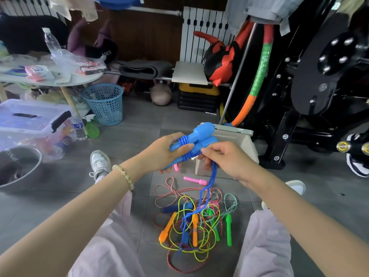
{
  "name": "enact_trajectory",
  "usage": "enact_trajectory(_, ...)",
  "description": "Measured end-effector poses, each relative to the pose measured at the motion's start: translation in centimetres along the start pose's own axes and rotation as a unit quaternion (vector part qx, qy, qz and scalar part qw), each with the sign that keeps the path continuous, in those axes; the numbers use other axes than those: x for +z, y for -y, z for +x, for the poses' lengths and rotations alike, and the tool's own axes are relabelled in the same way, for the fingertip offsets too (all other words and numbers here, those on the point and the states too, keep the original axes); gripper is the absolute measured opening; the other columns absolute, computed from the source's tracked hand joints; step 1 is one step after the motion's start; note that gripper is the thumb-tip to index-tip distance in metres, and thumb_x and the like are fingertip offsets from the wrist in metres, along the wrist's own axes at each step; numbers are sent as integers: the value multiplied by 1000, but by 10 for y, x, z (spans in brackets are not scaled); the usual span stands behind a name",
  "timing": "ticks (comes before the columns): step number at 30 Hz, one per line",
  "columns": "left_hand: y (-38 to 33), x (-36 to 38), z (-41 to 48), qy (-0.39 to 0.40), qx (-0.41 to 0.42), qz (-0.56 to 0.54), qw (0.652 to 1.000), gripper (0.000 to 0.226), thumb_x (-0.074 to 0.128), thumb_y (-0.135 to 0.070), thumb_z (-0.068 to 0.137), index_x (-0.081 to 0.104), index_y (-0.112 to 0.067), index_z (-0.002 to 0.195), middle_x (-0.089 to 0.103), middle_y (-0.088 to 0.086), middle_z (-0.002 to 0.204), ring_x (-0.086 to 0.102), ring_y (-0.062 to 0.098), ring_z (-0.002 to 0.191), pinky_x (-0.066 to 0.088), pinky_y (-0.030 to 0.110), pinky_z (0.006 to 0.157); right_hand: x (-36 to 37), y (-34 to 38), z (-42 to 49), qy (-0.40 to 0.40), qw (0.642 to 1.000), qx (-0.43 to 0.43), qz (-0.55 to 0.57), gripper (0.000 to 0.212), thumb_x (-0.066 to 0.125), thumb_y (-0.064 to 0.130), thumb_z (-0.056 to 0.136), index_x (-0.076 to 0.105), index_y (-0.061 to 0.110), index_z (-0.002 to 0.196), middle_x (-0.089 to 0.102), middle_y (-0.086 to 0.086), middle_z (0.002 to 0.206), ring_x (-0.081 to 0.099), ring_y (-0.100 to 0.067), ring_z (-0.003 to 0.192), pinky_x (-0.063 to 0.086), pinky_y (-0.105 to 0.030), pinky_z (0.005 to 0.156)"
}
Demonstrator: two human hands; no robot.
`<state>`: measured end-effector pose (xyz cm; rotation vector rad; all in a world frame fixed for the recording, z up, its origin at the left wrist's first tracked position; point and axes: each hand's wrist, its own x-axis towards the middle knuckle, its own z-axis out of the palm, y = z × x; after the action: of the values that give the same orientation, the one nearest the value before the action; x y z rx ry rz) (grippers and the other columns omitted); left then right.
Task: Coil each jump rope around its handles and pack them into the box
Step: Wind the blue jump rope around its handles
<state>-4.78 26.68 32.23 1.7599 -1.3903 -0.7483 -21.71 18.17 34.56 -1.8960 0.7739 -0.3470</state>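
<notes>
While the left hand grips the two blue handles with several turns of blue rope wound on, the right hand pinches the loose rope just beside them, above the beige box.

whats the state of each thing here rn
blue plastic jump rope handles: held together, partly wrapped
left hand: grips the handles
right hand: pinches the loose blue cord
pile of coloured jump ropes: tangled, uncoiled
clear plastic storage bin: lid on
</notes>
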Motion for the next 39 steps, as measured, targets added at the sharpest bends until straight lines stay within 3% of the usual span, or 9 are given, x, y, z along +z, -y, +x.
enact_trajectory(6, -4, -7, -1, 56, 28, 82, 995, 18, 57, -40, 91, 47, -26, 85, 62, 7, 77, 54, 11, 41, 43, 25, 37, 2, 2, -4, 37, 995, 56, 68, 25, 51, 13, 96, 65, 4, 78, 63, 8, 51, 62, -1, 52, 50, -12, 58)
enact_trajectory(9, -2, -11, 1, 50, 38, 95, 993, 20, 61, -35, 90, 51, -17, 88, 59, 4, 71, 50, 11, 37, 42, 25, 39, -1, 4, -2, 60, 995, 11, -79, 11, 63, 16, 88, 68, 8, 83, 63, 9, 56, 57, -6, 56, 48, -21, 65)
enact_trajectory(11, -2, -15, 2, 71, 22, 90, 993, 24, 60, -33, 91, 53, -10, 92, 60, 5, 68, 50, 12, 36, 40, 24, 38, -2, 6, -2, 69, 978, -21, -195, 14, 66, 22, 85, 68, 8, 87, 60, -3, 66, 50, -15, 62, 44, -32, 67)
enact_trajectory(18, -6, -19, 0, 182, -1, 70, 981, 27, 54, -41, 93, 60, -15, 94, 70, 20, 86, 54, 13, 41, 45, 24, 43, -9, 26, -9, 23, 871, -166, -462, 25, 59, 41, 88, 54, 20, 76, 52, 6, 71, 44, -13, 69, 32, -30, 63)
enact_trajectory(19, -8, -20, -1, 191, -1, 71, 979, 27, 54, -43, 93, 60, -17, 92, 70, 20, 87, 54, 13, 42, 45, 24, 44, -10, 27, -8, 26, 865, -174, -471, 27, 58, 43, 88, 51, 21, 74, 50, 6, 69, 43, -14, 68, 31, -29, 61)
enact_trajectory(25, -22, -19, -4, 184, -1, 88, 979, 22, 65, -43, 85, 57, -22, 84, 71, 8, 81, 52, 14, 40, 43, 23, 44, -17, 31, 0, 26, 934, -139, -328, 33, 64, 36, 86, 61, 12, 63, 51, 2, 49, 43, -10, 49, 33, -23, 52)
enact_trajectory(31, -20, -2, -5, 92, -22, 97, 991, 34, 74, -47, 76, 62, -17, 86, 66, 4, 66, 45, 16, 35, 35, 18, 36, -14, 32, 8, 30, 921, -111, -373, 38, 60, 42, 88, 54, 20, 58, 42, 4, 51, 38, -10, 51, 27, -22, 48)
enact_trajectory(36, -15, -10, -9, 89, -23, 92, 992, 29, 70, -47, 80, 63, -19, 85, 60, -2, 58, 45, 22, 45, 37, 20, 37, -22, 34, 2, 119, 888, -139, -423, 14, 65, 25, 84, 53, 20, 83, 44, 9, 56, 40, -5, 52, 30, -23, 54)
enact_trajectory(39, -23, -14, -11, 123, -22, 102, 987, 30, 69, -45, 82, 64, -16, 82, 59, -3, 58, 44, 17, 39, 37, 21, 37, -25, 33, 3, 108, 881, -186, -421, 21, 60, 17, 86, 42, 20, 97, 52, 6, 66, 48, -12, 63, 35, -32, 61)
